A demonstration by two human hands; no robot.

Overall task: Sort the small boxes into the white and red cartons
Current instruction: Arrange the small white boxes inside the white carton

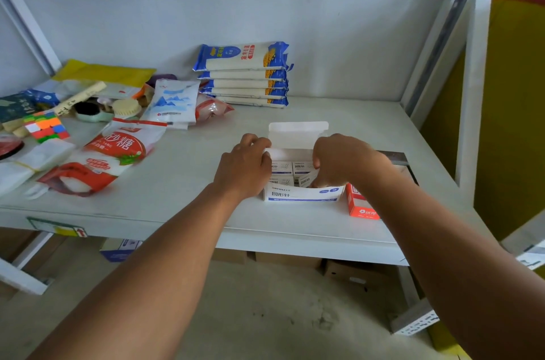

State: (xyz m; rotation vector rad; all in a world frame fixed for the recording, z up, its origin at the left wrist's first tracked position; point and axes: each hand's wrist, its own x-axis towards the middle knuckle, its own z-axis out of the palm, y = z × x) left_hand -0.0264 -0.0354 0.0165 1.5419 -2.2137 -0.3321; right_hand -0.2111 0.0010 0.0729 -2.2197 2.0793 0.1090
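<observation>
A white carton (303, 195) with blue print stands open on the grey shelf (182, 182), its lid flap raised at the back. Several small white boxes (298, 168) lie packed inside it. My left hand (246, 166) rests on the carton's left end, fingers curled over the edge. My right hand (343, 160) reaches into the right end, its fingers pinching a small white box (305, 180) that sits tilted among the others. A red carton (361, 203) lies just right of the white one, partly hidden under my right forearm.
Sugar bags (115, 153), a puzzle cube (47, 125), brushes and packets crowd the shelf's left side. Stacked noodle packs (244, 75) sit at the back wall. A shelf upright (436, 44) rises on the right. Cardboard boxes (351, 275) stand on the floor below.
</observation>
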